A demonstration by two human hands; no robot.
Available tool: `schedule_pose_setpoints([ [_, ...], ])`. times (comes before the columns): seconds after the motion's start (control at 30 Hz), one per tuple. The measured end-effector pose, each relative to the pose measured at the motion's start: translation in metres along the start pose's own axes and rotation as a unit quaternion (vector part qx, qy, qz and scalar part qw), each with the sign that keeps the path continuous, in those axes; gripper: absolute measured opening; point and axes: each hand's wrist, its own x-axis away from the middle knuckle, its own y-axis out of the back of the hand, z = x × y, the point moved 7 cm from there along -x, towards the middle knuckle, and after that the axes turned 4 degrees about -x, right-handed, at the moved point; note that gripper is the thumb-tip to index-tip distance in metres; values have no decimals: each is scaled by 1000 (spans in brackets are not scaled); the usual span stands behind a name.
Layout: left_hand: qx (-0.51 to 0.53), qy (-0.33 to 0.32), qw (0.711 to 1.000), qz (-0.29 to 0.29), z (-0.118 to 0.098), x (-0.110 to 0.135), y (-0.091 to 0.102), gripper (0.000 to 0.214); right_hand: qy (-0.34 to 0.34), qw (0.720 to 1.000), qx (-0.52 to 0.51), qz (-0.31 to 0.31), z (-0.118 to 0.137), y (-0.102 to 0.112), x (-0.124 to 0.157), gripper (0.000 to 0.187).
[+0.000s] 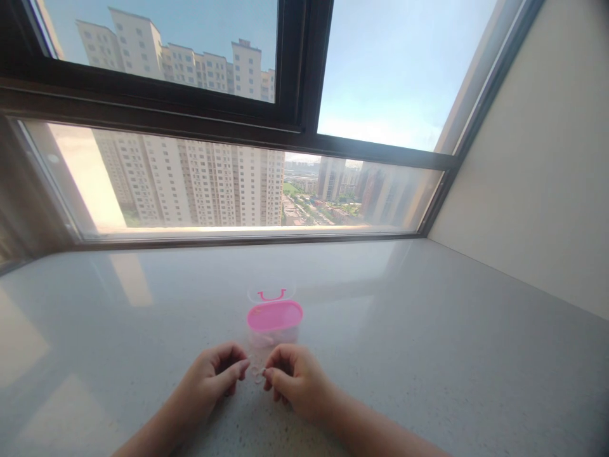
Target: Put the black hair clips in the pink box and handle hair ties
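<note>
The left hand [216, 376] and right hand [295, 377] are pinching, whether on anything I cannot tell, while small clear loops [257, 373] are showing directly between them, on the near side of a pink-rimmed oval box [280, 329] lying crosswise.

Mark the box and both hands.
Box [275, 317], head view: its pink top.
Left hand [212, 376], head view: near the thumb's base.
Right hand [301, 379], head view: near the thumb's base.

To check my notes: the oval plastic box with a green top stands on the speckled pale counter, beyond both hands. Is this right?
Not quite: the head view shows the oval plastic box has a pink top, not green. The rest holds.
</note>
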Motion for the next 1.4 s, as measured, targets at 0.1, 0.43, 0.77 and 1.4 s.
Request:
schedule_pose_setpoints([
  [0.1, 5, 0, 1000, 0, -1, 1, 0, 24, 2, 1000, -2, 2, 0, 0, 0, 10],
  [0.43, -6, -17, 1000, 2, -1, 0, -1, 24, -2, 1000, -3, 4, -7, 1, -2, 11],
  [0.77, -8, -7, 1000, -1, -2, 0, -1, 23, 2, 1000, -3, 6, -2, 1, -1, 9],
  [1.4, -12, -8, 1000, -4, -3, 0, 0, 24, -1, 1000, -1, 7, -6, 2, -2, 10],
])
